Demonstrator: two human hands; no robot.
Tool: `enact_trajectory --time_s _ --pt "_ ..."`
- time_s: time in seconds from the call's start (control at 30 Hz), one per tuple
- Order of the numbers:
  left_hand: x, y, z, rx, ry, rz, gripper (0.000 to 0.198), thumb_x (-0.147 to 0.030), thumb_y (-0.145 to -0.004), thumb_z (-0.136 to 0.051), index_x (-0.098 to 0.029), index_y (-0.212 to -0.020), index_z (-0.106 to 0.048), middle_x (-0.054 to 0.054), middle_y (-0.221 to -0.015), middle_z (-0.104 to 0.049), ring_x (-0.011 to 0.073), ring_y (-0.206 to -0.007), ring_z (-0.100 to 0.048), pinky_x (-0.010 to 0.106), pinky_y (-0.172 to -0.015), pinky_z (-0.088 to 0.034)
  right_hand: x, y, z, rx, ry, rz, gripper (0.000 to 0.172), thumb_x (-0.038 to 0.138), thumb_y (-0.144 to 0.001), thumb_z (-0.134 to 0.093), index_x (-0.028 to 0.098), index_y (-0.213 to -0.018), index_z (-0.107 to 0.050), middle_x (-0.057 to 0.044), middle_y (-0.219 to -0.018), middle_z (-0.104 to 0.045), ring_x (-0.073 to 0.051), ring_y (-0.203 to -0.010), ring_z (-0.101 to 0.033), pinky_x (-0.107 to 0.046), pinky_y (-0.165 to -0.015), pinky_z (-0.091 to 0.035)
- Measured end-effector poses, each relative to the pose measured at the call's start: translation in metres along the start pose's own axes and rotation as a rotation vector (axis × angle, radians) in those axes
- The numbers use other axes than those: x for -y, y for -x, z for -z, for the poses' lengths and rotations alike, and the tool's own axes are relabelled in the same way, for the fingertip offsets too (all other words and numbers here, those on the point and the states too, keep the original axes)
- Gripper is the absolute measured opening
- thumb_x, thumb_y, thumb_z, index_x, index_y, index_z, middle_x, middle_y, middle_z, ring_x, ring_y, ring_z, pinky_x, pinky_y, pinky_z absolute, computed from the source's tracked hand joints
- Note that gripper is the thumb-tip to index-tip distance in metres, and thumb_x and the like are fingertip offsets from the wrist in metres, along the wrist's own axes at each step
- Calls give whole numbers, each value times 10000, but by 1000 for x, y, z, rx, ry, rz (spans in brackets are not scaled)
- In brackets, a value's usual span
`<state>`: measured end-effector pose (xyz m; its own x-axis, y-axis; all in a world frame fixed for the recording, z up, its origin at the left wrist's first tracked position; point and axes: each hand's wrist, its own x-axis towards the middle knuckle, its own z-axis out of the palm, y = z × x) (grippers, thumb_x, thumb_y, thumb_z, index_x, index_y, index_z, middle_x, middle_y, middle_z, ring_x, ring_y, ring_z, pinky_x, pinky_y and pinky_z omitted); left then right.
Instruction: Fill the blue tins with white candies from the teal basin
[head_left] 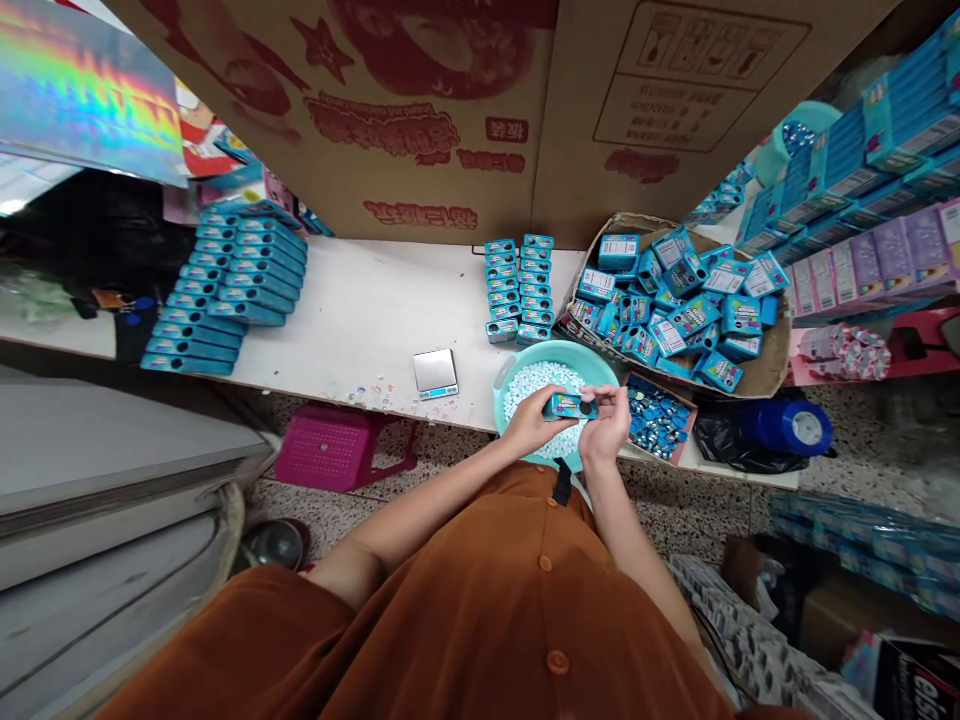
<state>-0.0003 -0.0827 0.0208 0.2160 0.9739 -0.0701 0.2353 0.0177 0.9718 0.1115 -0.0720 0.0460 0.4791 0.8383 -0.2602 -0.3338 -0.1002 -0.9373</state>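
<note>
My left hand [529,425] grips a small blue box [564,406] with a dark round hole near its right end. Close beside that hole is my right hand [606,425], palm turned up and fingers curled in; what they hold, if anything, is too small to make out. Both hands are over a turquoise basin [501,385] filled with small white pellets [544,377]. Right of the basin, an open carton [686,445] contains many blue, shiny small pieces [657,420].
Similar boxes stand in two stacked columns [517,285] behind the basin and fill a cardboard box [780,345] at right. A small digital scale [436,371] lies left of the basin. Blue packs [225,290] are stacked farther left. A pink stool [324,447] stands below the table.
</note>
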Motion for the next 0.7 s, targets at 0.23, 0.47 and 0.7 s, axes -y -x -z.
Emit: enact_trajectory --time_s 0.23,0.47,0.7 --pt "9 7 14 -98 146 15 383 -314 -691 -735 -186 -1000 -548 82 -1079 -639 215 -1071 -584 361 -948 -438 3 -18 14 -20 -132 26 409 536 -844 -383 209 -747 -608 -21 -829 -665 -144 -870 -636 -355 -896 -450" --pt "35 11 25 -182 186 93 388 -287 -691 -729 -188 -994 -507 76 -1090 -632 192 -1054 -596 347 -922 -462 -47 -31 66 -12 212 10 431 547 -819 -448 170 -746 -645 -25 -772 -667 -152 -794 -605 -315 -818 -437" --pt "39 24 44 -194 83 214 397 -342 -665 -737 -187 -962 -524 40 -973 -638 179 -909 -622 306 -814 -496 -129 -32 93 252 647 -108 263 462 -689 -652 206 -744 -657 0 -790 -667 -192 -819 -577 -304 -811 -412"
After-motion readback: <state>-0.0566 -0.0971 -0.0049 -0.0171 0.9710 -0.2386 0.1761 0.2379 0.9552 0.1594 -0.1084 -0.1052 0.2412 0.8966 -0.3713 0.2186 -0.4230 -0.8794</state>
